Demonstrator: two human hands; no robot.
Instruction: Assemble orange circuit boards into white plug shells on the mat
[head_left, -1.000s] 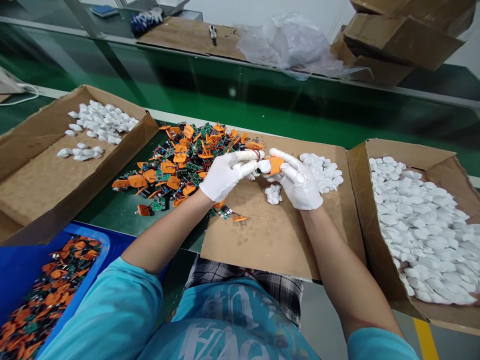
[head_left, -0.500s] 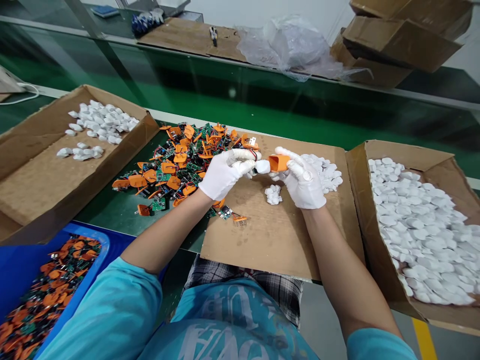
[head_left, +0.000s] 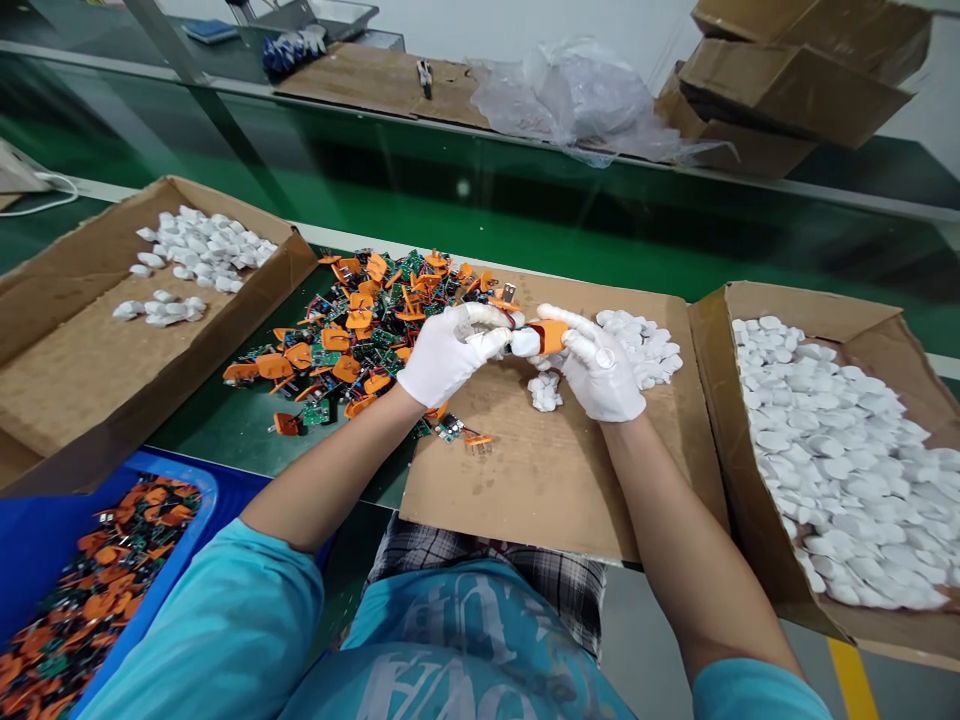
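Observation:
My left hand point(head_left: 448, 358), in a white glove, pinches a small part with a white pad point(head_left: 525, 342) at its front; my fingers hide most of that part. Facing it, my gloved right hand point(head_left: 604, 368) grips a hollow orange plastic casing point(head_left: 553, 336) with its open end turned left. The pad sits right at the casing's mouth; how far inside it reaches I cannot tell. Left of my hands lies a heap of green circuit boards with orange end pieces point(head_left: 349, 335). A small clump of white pieces point(head_left: 545, 391) lies just below the casing.
A cardboard sheet point(head_left: 517, 480) covers the bench before me, with a white pile point(head_left: 651, 350) at right. Cardboard trays of white pieces flank it, left point(head_left: 67, 370) and right point(head_left: 720, 400). A blue bin point(head_left: 206, 490) of orange-and-green parts stands lower left.
My right hand has brought the orange casing slightly left, closing the gap to the white pad. The left hand has stayed nearly in place, still pinching its part.

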